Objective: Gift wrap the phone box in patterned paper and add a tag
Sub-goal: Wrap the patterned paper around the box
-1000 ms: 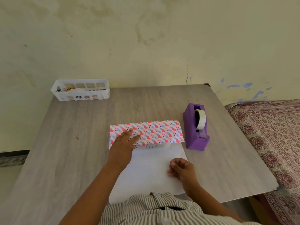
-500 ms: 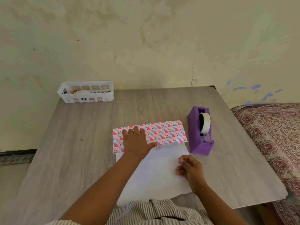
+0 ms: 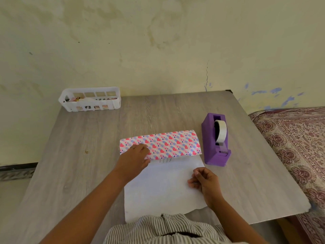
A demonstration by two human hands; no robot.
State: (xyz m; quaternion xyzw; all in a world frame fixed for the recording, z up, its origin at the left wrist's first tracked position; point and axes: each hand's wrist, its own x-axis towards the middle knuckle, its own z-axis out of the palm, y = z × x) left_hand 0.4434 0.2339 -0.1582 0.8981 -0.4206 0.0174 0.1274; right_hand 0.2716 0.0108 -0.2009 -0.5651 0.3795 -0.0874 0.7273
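The wrapping paper (image 3: 163, 187) lies white side up on the table, and its far part is folded toward me as a flap (image 3: 175, 143) patterned with pink hearts. The phone box is hidden beneath the flap; only a strip of printed lines (image 3: 165, 160) shows at the flap's near edge. My left hand (image 3: 135, 157) presses flat on the flap's left part, thumb at its near edge. My right hand (image 3: 204, 182) rests on the white paper at its right edge with curled fingers; I cannot tell whether it pinches anything. No tag is recognisable.
A purple tape dispenser (image 3: 217, 140) with a clear roll stands just right of the flap. A white plastic basket (image 3: 89, 99) with small items sits at the table's (image 3: 79, 164) far left corner against the wall. A patterned bedspread (image 3: 297, 147) lies to the right.
My left hand slid a little along the flap and stays pressed on it. My right hand has kept its place on the white paper. The view shifted slightly.
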